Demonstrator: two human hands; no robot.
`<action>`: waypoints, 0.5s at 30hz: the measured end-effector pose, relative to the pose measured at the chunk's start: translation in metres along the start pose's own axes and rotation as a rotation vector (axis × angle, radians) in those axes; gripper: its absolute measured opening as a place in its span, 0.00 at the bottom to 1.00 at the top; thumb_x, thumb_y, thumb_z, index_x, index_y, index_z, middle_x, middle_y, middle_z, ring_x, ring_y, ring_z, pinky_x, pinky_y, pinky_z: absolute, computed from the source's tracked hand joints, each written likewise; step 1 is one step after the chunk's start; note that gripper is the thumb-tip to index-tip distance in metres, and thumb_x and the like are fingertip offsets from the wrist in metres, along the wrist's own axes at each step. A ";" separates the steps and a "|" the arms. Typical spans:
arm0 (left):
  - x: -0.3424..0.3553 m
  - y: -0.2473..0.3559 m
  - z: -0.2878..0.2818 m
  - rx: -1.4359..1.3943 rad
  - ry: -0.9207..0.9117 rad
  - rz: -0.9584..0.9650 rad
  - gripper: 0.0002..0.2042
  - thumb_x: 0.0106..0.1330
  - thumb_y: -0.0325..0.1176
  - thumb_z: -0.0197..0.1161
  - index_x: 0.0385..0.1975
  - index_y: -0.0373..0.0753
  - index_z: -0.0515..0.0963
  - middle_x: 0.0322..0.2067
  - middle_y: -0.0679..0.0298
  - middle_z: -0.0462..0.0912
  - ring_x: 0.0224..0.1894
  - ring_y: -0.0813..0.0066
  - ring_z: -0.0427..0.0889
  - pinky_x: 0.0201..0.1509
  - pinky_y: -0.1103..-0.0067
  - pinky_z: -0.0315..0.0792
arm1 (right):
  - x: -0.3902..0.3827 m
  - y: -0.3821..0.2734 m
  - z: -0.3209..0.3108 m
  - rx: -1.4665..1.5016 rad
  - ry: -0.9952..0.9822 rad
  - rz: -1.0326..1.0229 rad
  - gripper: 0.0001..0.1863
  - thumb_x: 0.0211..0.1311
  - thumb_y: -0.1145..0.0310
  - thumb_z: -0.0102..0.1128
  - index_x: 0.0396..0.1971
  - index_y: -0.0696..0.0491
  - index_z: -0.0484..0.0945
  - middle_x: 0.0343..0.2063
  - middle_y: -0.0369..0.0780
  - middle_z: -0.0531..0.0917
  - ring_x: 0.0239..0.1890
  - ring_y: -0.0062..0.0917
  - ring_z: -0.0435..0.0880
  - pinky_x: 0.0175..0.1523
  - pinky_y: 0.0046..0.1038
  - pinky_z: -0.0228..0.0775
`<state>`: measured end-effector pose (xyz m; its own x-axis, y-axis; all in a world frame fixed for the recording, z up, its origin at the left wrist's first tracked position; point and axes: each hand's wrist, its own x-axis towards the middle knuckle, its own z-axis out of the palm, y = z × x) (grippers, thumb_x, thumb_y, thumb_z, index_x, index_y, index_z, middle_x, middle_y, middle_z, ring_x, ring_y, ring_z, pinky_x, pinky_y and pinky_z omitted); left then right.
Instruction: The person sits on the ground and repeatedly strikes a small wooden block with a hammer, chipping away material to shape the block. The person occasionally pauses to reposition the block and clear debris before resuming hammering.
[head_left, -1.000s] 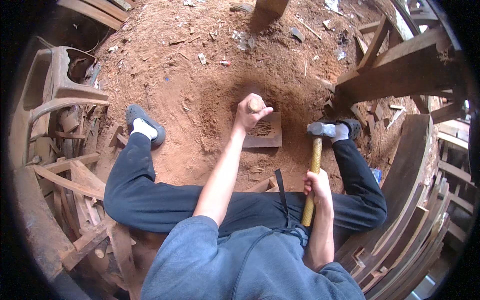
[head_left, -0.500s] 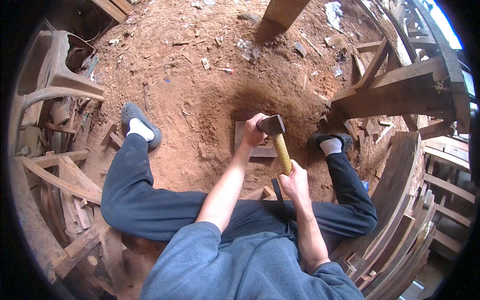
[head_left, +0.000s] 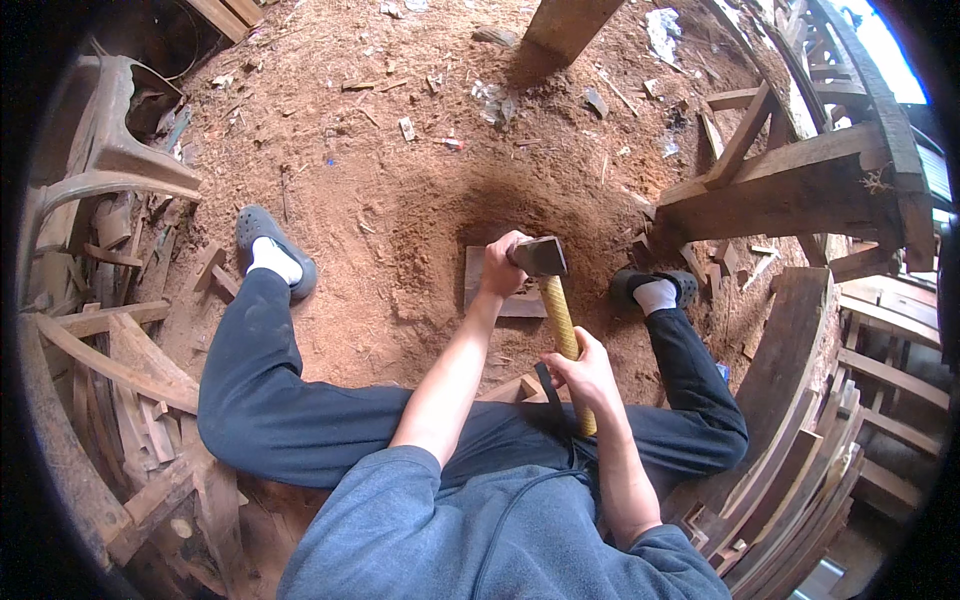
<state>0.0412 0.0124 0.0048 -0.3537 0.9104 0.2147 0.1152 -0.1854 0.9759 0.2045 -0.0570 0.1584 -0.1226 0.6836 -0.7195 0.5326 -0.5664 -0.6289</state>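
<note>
A hammer (head_left: 558, 310) with a dark, blocky head and a yellow textured handle is held between my hands, above the ground between my feet. My left hand (head_left: 501, 266) is closed at the left side of its head; some fingers are hidden. My right hand (head_left: 588, 376) is loosely around the handle partway down, and the butt of the handle shows below it over my trousers. A dark strap (head_left: 551, 388) hangs right beside the fingers of that hand. Under the hammer, a pale flat slab (head_left: 522, 306) lies on the ground, partly covered by my left hand.
Reddish sawdust and scraps cover the ground (head_left: 360, 200). Curved wooden chair parts (head_left: 120, 185) and offcuts crowd the left. A heavy timber frame (head_left: 780, 190) stands at right, with stacked boards (head_left: 770, 400) by my right knee. A wooden post (head_left: 565, 30) rises ahead.
My right hand has loosened and slid up the handle, so the lower end now sticks out below it. The hammer head has turned slightly; my left hand stays at it.
</note>
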 end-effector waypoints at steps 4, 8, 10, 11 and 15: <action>-0.001 -0.005 0.000 0.051 0.015 0.056 0.06 0.48 0.19 0.59 0.27 0.35 0.76 0.25 0.55 0.80 0.30 0.60 0.82 0.35 0.75 0.74 | -0.002 0.000 0.000 0.016 -0.052 -0.022 0.14 0.52 0.69 0.70 0.29 0.54 0.71 0.15 0.32 0.73 0.14 0.14 0.72 0.19 0.20 0.65; -0.003 -0.007 0.000 0.040 0.016 0.046 0.06 0.48 0.19 0.59 0.27 0.35 0.76 0.25 0.56 0.79 0.30 0.61 0.81 0.36 0.75 0.74 | -0.002 0.003 0.002 -0.061 -0.004 0.018 0.14 0.52 0.67 0.70 0.27 0.54 0.71 0.13 0.30 0.71 0.13 0.14 0.70 0.17 0.20 0.61; -0.003 -0.006 0.001 0.028 0.007 0.019 0.06 0.49 0.20 0.59 0.27 0.35 0.76 0.25 0.56 0.80 0.30 0.62 0.81 0.36 0.75 0.74 | -0.001 0.007 0.004 -0.086 0.038 -0.010 0.14 0.51 0.66 0.71 0.25 0.54 0.71 0.12 0.30 0.70 0.12 0.13 0.69 0.16 0.20 0.59; -0.003 -0.005 0.000 0.026 -0.002 0.001 0.06 0.49 0.20 0.59 0.27 0.35 0.76 0.25 0.56 0.80 0.30 0.62 0.81 0.36 0.75 0.74 | 0.000 0.009 0.005 -0.107 0.068 -0.037 0.14 0.51 0.67 0.71 0.25 0.54 0.71 0.12 0.30 0.70 0.12 0.13 0.68 0.16 0.20 0.59; -0.002 0.005 -0.001 0.061 -0.040 -0.050 0.06 0.49 0.22 0.64 0.28 0.36 0.76 0.25 0.57 0.80 0.31 0.64 0.81 0.37 0.75 0.74 | -0.002 0.009 0.003 -0.071 0.112 -0.026 0.11 0.48 0.71 0.68 0.23 0.55 0.71 0.11 0.31 0.70 0.11 0.13 0.67 0.15 0.20 0.58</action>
<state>0.0414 0.0095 0.0089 -0.3231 0.9322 0.1629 0.1553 -0.1175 0.9809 0.2068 -0.0650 0.1533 -0.0449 0.7467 -0.6637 0.5888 -0.5168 -0.6214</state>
